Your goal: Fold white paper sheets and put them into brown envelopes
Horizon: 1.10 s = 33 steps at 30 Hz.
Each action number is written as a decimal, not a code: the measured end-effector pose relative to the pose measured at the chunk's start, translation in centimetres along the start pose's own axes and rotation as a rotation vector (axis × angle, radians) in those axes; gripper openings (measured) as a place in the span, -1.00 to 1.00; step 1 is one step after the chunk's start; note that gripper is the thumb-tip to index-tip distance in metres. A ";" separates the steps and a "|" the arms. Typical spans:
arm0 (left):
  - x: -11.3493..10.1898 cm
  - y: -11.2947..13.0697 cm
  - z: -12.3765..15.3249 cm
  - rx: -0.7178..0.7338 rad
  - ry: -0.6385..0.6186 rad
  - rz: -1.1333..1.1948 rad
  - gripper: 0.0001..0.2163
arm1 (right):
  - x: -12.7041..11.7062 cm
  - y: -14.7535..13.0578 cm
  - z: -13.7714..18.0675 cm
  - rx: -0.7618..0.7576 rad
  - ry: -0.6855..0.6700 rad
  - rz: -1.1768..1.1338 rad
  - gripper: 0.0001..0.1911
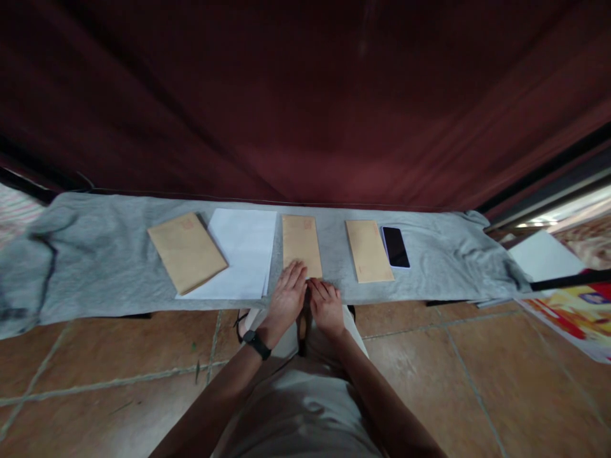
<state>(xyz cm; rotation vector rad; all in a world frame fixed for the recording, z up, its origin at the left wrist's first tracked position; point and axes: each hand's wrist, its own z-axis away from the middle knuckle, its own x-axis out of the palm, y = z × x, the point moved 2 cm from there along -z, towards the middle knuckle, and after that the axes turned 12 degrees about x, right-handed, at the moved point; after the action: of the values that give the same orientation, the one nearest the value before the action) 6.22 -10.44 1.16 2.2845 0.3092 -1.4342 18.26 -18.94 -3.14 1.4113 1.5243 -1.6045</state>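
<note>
My left hand (286, 296) lies flat with fingers stretched out, its fingertips on the near end of the middle brown envelope (300, 242). My right hand (326, 305) rests beside it on the grey cloth (95, 267), fingers extended and close together, just touching the envelope's near right corner. A black band circles my left wrist. Neither hand holds anything.
On the cloth lie a brown envelope (187, 252) at the left, overlapping white sheets of paper (243, 251), another brown envelope (368, 250) at the right, and a dark phone (396, 247). Behind hangs a dark red curtain (305, 95). Tiled floor lies below; papers (544, 257) sit at far right.
</note>
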 end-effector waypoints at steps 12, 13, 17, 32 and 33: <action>1.4 -1.8 0.8 0.025 -0.041 0.011 -0.60 | -0.3 0.2 0.2 -0.022 0.019 -0.068 -0.54; 1.4 -1.8 0.8 0.027 -0.036 0.014 -0.61 | -0.3 0.3 0.2 -0.023 0.030 -0.094 -0.55; 1.6 -1.9 0.8 0.030 -0.021 0.025 -0.63 | -0.4 1.1 0.1 -0.002 0.094 -0.231 -0.58; 1.1 -4.5 0.1 -0.058 0.044 0.145 -0.59 | -2.2 2.8 -4.9 -0.080 -0.006 -0.042 -0.59; 1.0 -4.6 0.0 -0.049 0.017 0.136 -0.60 | -2.4 2.9 -5.2 -0.112 -0.035 -0.011 -0.59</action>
<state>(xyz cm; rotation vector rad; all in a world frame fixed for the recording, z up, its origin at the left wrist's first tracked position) 4.87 -6.43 -0.82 2.2339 0.1880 -1.3258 23.35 -15.45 -1.21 1.3103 1.5786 -1.5171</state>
